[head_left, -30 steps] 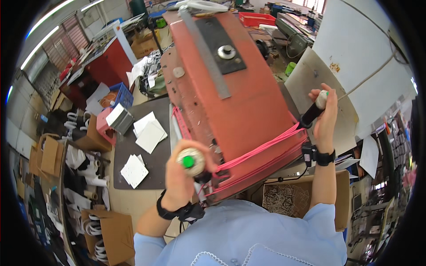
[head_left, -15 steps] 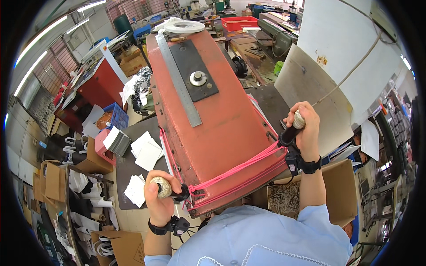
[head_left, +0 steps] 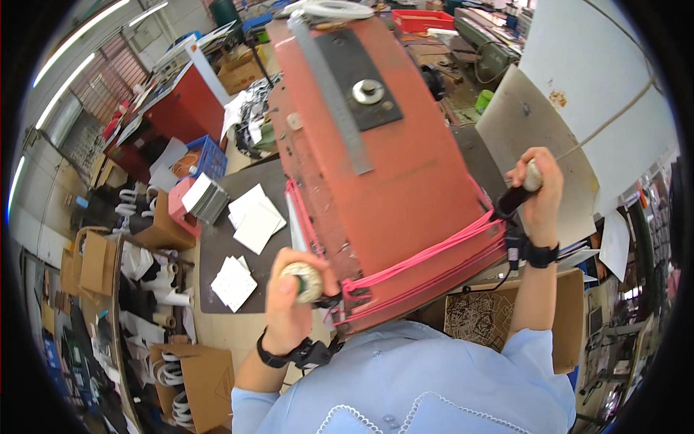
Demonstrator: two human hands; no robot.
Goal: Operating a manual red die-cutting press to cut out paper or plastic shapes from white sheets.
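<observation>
A broad red machine arm point(head_left: 412, 195) stretches away in front of me. My left hand point(head_left: 285, 311) is closed around a handle with a pale wrapped knob point(head_left: 306, 282) at the arm's near left corner. At the near right corner my right hand point(head_left: 543, 195) grips a dark handle point(head_left: 514, 200), also with a pale wrapped top. Pink cord point(head_left: 434, 249) runs in several strands across the arm's front end between the handles. On top lie a steel ruler point(head_left: 334, 98) and a black plate point(head_left: 345, 54) bearing a round metal knob point(head_left: 368, 91).
White sheets point(head_left: 258, 220) lie on a dark table point(head_left: 217, 242) to the left, beside a stack of cards point(head_left: 206, 200). A cardboard box of small metal pieces point(head_left: 477, 315) stands near right. A curved pale panel point(head_left: 531, 137) rises beyond my right hand.
The whole view has shifted. Both hands, still on the handles, and the red arm have moved a little to the right relative to the sheets and table.
</observation>
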